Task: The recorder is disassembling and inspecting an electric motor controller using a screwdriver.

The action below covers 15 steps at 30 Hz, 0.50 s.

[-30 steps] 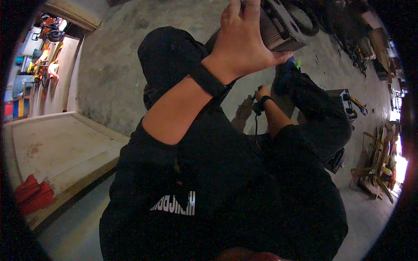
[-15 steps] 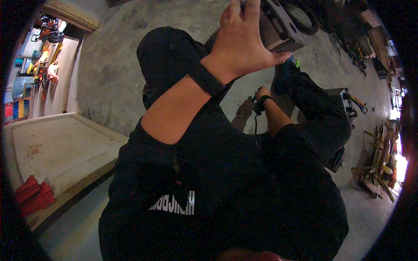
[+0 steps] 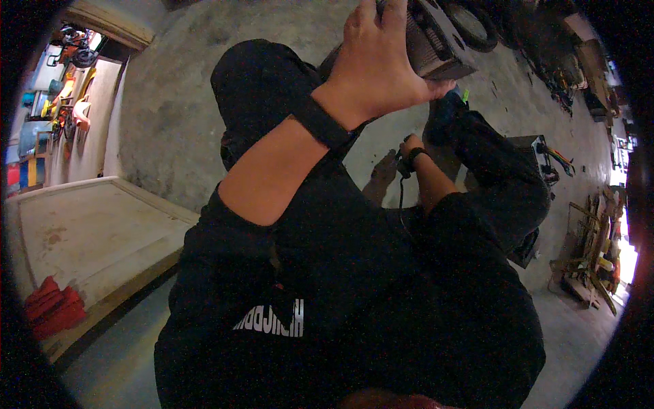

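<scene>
My left hand (image 3: 371, 65) grips a dark metal box (image 3: 443, 58) with a perforated side, held up at the top centre; its fingers lie over the near face, thumb along the lower edge. Farther down and right, my right hand (image 3: 412, 146) is closed on a small black corded device (image 3: 403, 167), partly hidden by fingers and wrist; a dark cord hangs from it. The hand is low over the concrete floor (image 3: 170, 102), between my black-trousered legs, beside its shadow. A dark shoe (image 3: 443, 116) is just beneath the box.
A second metal box (image 3: 528, 146) with coloured wires lies right of my leg. A black coil or tyre (image 3: 477, 31) and dark clutter are at top right, scrap wood (image 3: 593, 252) at far right. A pale board (image 3: 109, 218) with red cloth (image 3: 54, 307) is left, beside a cluttered doorway (image 3: 75, 109).
Very little differs: my arms and legs have shifted a few pixels upward and leftward in the picture. Both hands keep the same hold.
</scene>
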### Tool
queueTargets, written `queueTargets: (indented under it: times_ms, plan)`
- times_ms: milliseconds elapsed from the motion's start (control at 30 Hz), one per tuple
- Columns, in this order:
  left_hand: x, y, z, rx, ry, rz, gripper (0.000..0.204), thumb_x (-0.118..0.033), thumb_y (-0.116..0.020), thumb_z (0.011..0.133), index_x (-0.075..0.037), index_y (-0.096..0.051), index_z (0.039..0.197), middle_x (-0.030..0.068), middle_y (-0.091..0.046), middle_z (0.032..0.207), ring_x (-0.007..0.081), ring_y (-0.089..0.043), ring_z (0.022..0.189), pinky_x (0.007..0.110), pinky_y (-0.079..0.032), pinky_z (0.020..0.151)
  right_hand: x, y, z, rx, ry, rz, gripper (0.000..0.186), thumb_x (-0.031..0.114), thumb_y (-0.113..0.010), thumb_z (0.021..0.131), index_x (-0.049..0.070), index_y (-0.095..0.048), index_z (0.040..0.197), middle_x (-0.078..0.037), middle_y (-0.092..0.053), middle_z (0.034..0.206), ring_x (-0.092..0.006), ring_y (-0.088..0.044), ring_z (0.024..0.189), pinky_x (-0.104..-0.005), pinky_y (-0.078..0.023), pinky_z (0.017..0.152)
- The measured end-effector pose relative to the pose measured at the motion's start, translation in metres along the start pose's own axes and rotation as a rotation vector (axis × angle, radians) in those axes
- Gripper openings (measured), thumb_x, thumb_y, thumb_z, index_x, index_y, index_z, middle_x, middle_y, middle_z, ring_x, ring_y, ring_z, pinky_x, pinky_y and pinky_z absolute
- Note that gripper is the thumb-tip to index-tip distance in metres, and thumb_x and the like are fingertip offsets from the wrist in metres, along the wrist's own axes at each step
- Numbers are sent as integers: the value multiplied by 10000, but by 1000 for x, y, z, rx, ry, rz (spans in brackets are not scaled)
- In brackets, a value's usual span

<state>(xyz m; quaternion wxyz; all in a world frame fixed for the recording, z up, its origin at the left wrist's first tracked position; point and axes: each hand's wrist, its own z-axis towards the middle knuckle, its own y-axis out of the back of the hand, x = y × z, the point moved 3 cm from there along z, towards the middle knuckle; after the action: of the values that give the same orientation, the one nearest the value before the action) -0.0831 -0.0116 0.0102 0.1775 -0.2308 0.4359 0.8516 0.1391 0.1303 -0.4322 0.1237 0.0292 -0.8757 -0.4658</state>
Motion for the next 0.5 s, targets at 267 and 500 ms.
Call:
queueTargets:
  times_ms: [267, 500]
  plan:
    - [-1, 1, 1, -38, -33, 19, 1180, -507, -800, 737, 27, -92, 1515, 346, -342, 1375, 502, -390, 1252, 565, -348, 1053, -7, -1, 10, 53, -3, 8, 427, 268, -686, 824, 22, -593, 1160, -210, -656, 1159, -383, -617, 1110, -449, -502, 927]
    - [-1, 3, 2, -3, 37, -44, 1182, -510, -806, 727, 29, -105, 1511, 329, -335, 1389, 497, -366, 1279, 570, -330, 1071, 0, 20, 12, 13, 62, -79, 453, 289, -641, 844, -5, -550, 1177, -234, -663, 1110, -412, -637, 1024, -456, -509, 890]
